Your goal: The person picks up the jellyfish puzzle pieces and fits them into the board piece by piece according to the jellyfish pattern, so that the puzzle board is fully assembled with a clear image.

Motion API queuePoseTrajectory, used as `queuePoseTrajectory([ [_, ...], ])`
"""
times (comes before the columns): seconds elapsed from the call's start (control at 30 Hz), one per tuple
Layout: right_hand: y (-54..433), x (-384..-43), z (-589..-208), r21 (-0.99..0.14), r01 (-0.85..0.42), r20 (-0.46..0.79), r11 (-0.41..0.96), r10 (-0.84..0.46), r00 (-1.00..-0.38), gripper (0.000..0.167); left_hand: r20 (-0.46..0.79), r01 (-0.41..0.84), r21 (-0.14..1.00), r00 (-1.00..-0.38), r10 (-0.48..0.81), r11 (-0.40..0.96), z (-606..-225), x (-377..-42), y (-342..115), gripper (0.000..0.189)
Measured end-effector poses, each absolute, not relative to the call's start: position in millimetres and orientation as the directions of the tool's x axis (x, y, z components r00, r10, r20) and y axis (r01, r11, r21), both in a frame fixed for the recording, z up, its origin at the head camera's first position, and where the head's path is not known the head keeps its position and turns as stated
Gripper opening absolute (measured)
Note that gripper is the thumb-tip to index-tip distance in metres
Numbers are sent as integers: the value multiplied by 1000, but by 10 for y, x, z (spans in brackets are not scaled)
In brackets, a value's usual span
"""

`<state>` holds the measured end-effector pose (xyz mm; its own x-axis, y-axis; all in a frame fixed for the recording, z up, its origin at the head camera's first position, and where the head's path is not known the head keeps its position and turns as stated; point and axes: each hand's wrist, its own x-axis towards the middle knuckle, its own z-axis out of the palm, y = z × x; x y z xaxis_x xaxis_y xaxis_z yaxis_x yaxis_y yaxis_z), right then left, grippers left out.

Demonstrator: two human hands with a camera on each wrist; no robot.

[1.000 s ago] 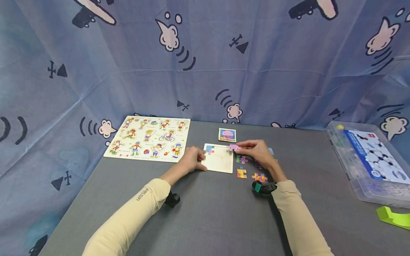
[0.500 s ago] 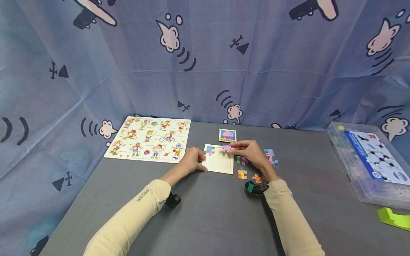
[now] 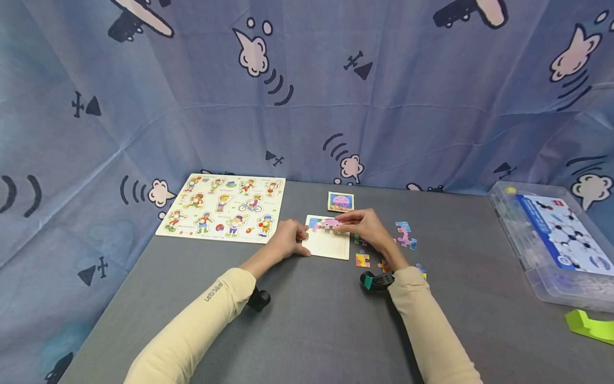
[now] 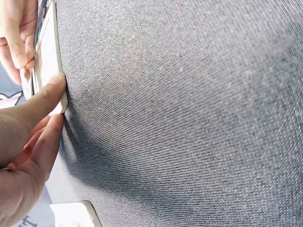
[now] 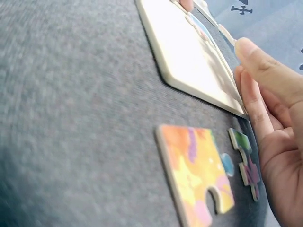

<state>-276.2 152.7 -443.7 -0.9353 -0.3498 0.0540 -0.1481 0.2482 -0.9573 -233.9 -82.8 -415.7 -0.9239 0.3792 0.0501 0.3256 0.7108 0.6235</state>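
Note:
My left hand (image 3: 288,238) holds the near left corner of a pale wooden puzzle tray (image 3: 328,247), thumb and fingers on its edges in the left wrist view. Over the tray's far side, my right hand (image 3: 366,229) pinches a pink jigsaw piece (image 3: 330,224). That piece is beside a blue-and-pink piece (image 3: 314,222) in the far left corner; whether they interlock cannot be made out. Just right of the tray lie a yellow-orange piece (image 5: 194,175) and a green-and-pink piece (image 5: 247,163). Fingers partly cover the held piece.
A small pink octopus picture (image 3: 341,201) lies behind the tray. More loose pieces (image 3: 405,237) are scattered to the right. A large board with child figures (image 3: 220,208) occupies the left. Far right are a clear plastic case (image 3: 537,266) and a green object (image 3: 590,326).
My right hand has carried the pink piece leftward across the tray's far edge, up to the blue-and-pink piece. Loose pieces at right have come into view. The left hand stays put.

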Motion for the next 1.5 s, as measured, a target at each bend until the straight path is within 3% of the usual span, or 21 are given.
queuePoseTrajectory([
  [0.9,1361,-2841,-4400,-817,-293,130,497,-336,-933,25,-3,283,620,-932,363,732,-4106,-2360,-810,26],
  [1.17,1346,-2797,-4393,-793,-365,213,489,-339,-916,20,2,287,613,-932,362,736,-4114,-2355,-811,26],
  [1.5,1265,-2792,-4357,-720,-285,115,633,-297,-948,24,29,307,604,-931,365,735,-4140,-2345,-811,28],
])
